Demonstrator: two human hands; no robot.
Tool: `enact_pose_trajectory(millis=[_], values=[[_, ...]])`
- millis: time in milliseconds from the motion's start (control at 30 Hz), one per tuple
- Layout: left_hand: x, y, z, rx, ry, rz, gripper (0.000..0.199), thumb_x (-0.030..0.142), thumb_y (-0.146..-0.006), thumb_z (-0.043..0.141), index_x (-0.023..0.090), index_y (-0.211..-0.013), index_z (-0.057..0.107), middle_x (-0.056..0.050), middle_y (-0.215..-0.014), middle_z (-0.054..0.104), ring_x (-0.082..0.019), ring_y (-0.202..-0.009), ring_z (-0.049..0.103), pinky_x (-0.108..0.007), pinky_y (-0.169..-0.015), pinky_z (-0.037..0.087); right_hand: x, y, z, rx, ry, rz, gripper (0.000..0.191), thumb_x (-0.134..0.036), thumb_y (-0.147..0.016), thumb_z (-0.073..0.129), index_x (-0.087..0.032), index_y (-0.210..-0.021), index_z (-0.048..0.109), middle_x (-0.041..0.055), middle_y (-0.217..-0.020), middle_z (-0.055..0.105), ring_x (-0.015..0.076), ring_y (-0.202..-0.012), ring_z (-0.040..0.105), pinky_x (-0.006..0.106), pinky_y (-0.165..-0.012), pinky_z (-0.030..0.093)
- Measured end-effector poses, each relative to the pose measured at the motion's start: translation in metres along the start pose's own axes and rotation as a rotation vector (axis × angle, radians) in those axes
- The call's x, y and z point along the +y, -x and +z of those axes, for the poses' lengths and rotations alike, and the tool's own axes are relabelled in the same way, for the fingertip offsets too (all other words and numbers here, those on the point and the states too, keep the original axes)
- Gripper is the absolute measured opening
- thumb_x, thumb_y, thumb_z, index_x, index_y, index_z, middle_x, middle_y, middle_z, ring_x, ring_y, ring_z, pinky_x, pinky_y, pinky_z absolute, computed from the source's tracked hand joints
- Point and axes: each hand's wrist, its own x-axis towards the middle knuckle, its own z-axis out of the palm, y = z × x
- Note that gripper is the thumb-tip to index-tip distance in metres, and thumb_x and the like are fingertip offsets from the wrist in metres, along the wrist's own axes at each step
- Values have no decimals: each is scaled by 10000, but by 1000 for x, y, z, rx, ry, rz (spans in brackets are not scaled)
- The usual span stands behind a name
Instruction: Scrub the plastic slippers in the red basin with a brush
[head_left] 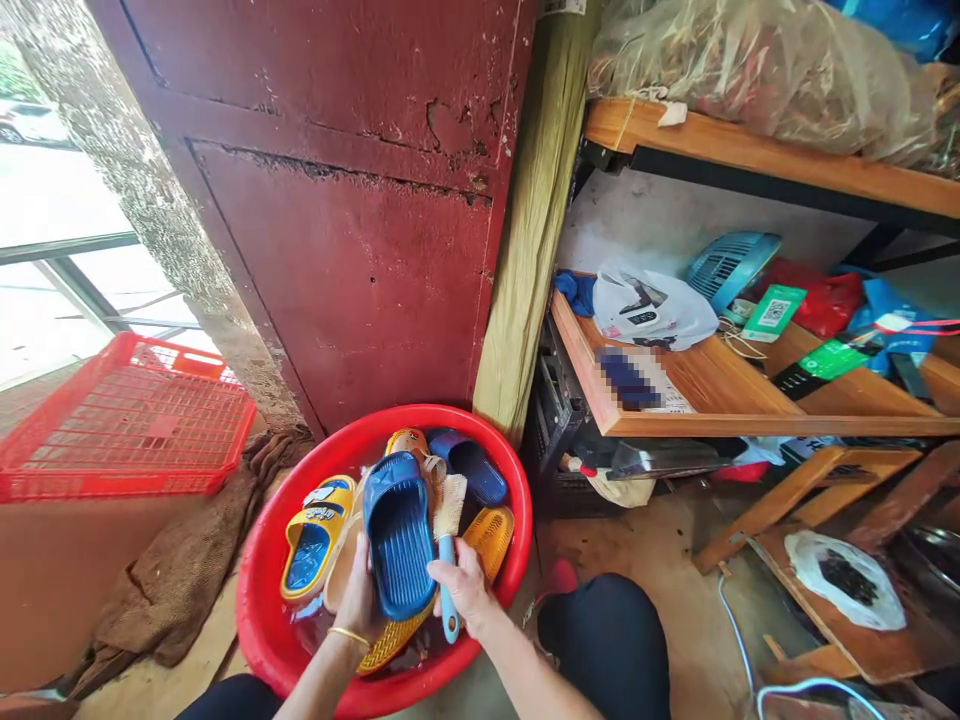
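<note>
My left hand (358, 600) grips the left edge of a blue slide sandal (401, 535), held tilted over a red basin (259, 610). Closed round the blue handle of a scrubbing brush (448, 590) is my right hand (466, 588); the brush's pale bristles point up beside the sandal. More slippers lie in the basin's water: a yellow slipper with a blue insole (319, 540) at the left, a dark blue one (472, 468) at the back, and a yellow sole (491, 540) at the right. Another yellow slipper (394, 645) sits under the held sandal, partly hidden.
A maroon door (360, 260) stands behind the basin. At the left are a red plastic crate (135, 425) and a brown cloth (176, 560). A wooden shelf (720, 425) with bags and a blue fan (731, 268) is at the right, above a wooden stool (817, 625).
</note>
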Motion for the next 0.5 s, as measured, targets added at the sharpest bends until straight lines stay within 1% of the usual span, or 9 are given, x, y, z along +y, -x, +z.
enact_pose_trajectory(millis=[33,100,133,200,233,300,400,467,500], values=[[-1,3,2,-5,33,-34,773,733,-907,229,208,-1334,604,-131,-996,772,-315,-978,743,-507,-835,603,1,0,3,16,95,-10,411,-529,-769,627,-201,-1008,558,-32,-717,605,115,-401,546,228,-365,434],[5,4,1,-5,109,-147,712,694,-904,347,206,-1367,581,-120,-1011,782,-315,-1003,744,-501,-852,604,-3,3,3,87,337,-101,389,-476,-845,595,-194,-1112,597,68,-903,699,175,-556,659,287,-487,537],[9,2,0,-14,148,-213,693,661,-894,417,206,-1400,553,-112,-1029,784,-316,-1022,742,-503,-871,602,-7,6,0,131,470,-176,419,-451,-873,585,-190,-1200,599,114,-1013,718,218,-682,708,326,-590,579],[17,-4,-4,-21,198,-283,694,604,-887,489,221,-1466,484,-95,-1084,783,-313,-1071,730,-511,-917,592,-16,17,-10,169,724,-320,537,-418,-917,562,-180,-1397,529,162,-1137,723,290,-906,727,391,-791,586],[20,-7,-5,-16,214,-276,698,587,-893,493,234,-1494,451,-86,-1129,776,-309,-1105,718,-513,-943,584,-20,25,-17,149,831,-372,585,-408,-936,541,-174,-1468,474,168,-1147,728,310,-961,720,411,-853,570],[24,-12,-6,8,239,-192,694,572,-919,465,259,-1534,399,-72,-1245,742,-301,-1179,685,-511,-994,566,-23,45,-29,50,991,-434,608,-381,-965,490,-187,-1535,406,159,-1136,740,318,-974,717,417,-889,552],[23,-17,-6,-30,224,-38,673,566,-958,398,275,-1564,356,-50,-1428,634,-285,-1290,616,-489,-1067,532,-19,74,-40,-86,1164,-499,572,-336,-975,463,-298,-1543,408,106,-1148,738,287,-953,712,376,-879,544],[19,-17,-4,-67,173,20,654,555,-979,350,280,-1572,342,-35,-1523,541,-277,-1366,548,-487,-1116,495,-16,79,-40,-98,1274,-519,576,-325,-970,466,-350,-1543,405,87,-1100,741,276,-912,708,368,-859,540],[17,-17,-4,-69,137,38,648,542,-984,347,277,-1574,339,-30,-1562,491,-273,-1410,498,-487,-1147,462,-17,75,-36,-86,1324,-522,579,-314,-970,460,-353,-1544,404,89,-1067,742,275,-888,705,372,-847,538]])
